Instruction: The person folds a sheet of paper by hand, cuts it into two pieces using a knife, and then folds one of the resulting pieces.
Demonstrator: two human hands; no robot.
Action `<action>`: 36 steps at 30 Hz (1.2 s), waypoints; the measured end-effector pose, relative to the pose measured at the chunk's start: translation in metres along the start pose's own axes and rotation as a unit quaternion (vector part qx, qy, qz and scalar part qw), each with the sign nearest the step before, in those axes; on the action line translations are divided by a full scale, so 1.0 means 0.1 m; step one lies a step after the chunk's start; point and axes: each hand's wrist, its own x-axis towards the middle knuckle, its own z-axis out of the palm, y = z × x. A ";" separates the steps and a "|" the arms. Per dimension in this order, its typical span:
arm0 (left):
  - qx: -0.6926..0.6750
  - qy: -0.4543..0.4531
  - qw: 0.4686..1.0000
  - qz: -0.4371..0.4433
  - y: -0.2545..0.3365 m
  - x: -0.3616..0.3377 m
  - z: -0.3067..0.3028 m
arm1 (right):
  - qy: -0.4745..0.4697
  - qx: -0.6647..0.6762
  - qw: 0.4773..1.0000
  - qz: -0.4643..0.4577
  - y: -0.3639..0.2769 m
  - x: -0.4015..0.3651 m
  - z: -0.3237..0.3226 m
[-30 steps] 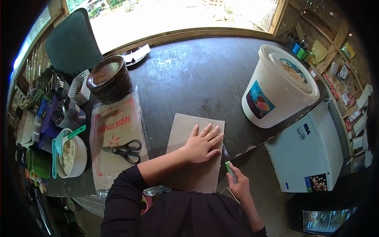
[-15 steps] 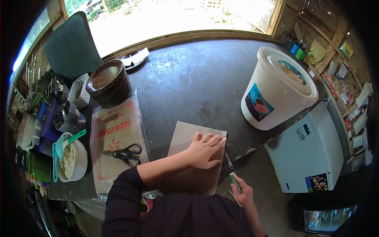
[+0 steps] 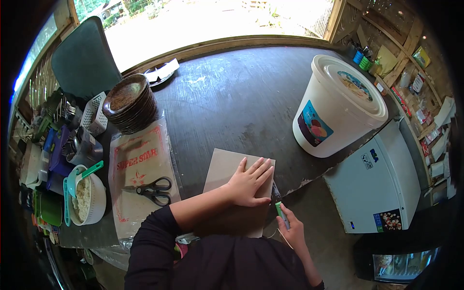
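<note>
Wide dark table [image 3: 232, 96], bare room at 12 o'clock from brown sheet [image 3: 224, 166]. At 2 o'clock, white bucket [image 3: 338, 106], well apart. Sheet flat, near front table edge. Pressed open on its right edge, left hand [image 3: 249, 182], fingers spread. At 5 o'clock, beyond table edge, right hand [image 3: 291, 228] closed around green-handled knife [image 3: 280, 211], blade along sheet's right edge. At 9 o'clock, scissors [image 3: 150, 187], apart.

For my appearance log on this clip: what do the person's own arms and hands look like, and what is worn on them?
The left hand and right hand are bare: no gloves, and no ring or watch shows. The black sleeves of a dark top end short of the wrists, leaving the forearms uncovered.
</note>
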 end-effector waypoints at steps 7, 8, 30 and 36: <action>0.002 -0.005 1.000 -0.002 0.02 0.00 -0.02 | 0.005 -0.011 0.999 0.030 0.03 -0.19 -0.16; 0.002 -0.001 1.000 -0.003 0.01 0.00 -0.01 | 0.006 -0.013 0.999 0.030 0.03 -0.19 -0.16; 0.005 -0.005 1.000 -0.006 0.01 0.00 -0.02 | 0.020 0.005 0.999 0.034 -0.08 0.02 -0.11; 0.001 -0.012 1.000 -0.008 0.02 0.00 -0.02 | 0.037 -0.009 0.997 0.067 0.04 -0.13 -0.24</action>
